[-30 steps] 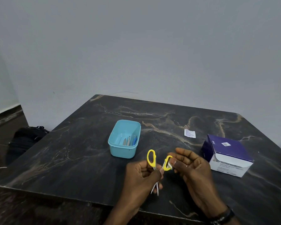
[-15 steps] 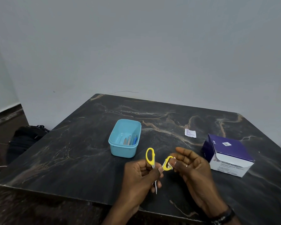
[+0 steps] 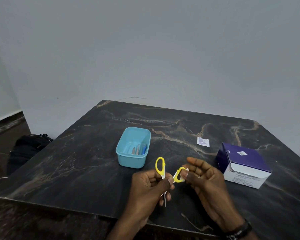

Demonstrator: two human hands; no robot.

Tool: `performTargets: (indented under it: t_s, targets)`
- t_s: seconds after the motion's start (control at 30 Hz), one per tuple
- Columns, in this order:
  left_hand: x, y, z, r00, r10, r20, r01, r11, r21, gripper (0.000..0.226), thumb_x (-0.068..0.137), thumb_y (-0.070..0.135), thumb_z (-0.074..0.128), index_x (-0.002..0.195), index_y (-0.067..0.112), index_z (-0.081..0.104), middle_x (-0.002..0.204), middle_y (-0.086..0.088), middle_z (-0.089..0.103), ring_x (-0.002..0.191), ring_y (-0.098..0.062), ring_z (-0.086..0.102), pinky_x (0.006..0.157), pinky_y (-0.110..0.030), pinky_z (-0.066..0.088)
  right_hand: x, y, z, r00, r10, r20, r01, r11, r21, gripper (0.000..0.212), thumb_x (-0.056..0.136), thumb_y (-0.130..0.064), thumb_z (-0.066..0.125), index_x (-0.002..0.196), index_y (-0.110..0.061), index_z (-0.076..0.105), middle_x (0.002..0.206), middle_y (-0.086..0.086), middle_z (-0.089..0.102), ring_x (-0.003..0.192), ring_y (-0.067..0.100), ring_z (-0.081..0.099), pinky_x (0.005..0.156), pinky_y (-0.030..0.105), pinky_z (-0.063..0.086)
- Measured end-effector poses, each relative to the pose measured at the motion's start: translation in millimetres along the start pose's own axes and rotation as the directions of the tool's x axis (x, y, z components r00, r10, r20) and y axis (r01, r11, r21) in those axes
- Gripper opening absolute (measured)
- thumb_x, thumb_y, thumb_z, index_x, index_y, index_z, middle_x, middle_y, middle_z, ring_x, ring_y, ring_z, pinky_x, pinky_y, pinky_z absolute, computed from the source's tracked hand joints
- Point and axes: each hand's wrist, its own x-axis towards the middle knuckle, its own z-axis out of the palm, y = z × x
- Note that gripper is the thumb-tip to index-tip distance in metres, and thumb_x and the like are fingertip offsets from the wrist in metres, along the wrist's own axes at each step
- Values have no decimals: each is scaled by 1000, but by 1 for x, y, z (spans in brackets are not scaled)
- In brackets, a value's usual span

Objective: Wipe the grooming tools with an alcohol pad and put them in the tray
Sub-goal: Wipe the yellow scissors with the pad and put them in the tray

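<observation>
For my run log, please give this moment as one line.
left hand: holds scissors | right hand: wipes handle, alcohol pad | tray: holds tools

1. Bare table (image 3: 80,170) is left open to the left of the blue tray (image 3: 132,161).
2. The right side is blocked by the purple box (image 3: 242,163).
3. Between tray and box, only a small sachet (image 3: 203,141) is found.

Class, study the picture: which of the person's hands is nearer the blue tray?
Left. The left hand sits just in front of the blue tray; the right hand is farther right, toward the purple box.
</observation>
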Motion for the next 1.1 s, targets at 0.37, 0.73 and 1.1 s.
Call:
performTargets:
  t_s: [0.37,0.73,1.1]
  targets:
    - [0,5,0,999,-25,-48,12,968,-251,39,71,32,75,85,-4,71,68,-17,67,48,-17,55,41,-23,40,0,1,3,999,51,17,-52,998,26,94,25,-31,99,105,3,64,81,19,71,63,18,68,51,19,53]
    - [1,-3,-1,994,70,-81,-86,970,-225,21,66,10,75,86,5,76,75,-20,72,65,-23,66,54,-27,53,-4,0,5,995,87,48,-88,996,13,78,23,-30,99,87,3,69,76,21,72,59,19,68,51,21,55]
    - [2,-7,1,974,133,-184,-159,978,-133,12,85,8,65,87,9,77,77,-18,73,68,-26,68,59,-36,56,-9,-2,9,993,86,86,-70,981,-181,25,58,2,78,81,8,70,78,25,74,62,23,71,55,23,57]
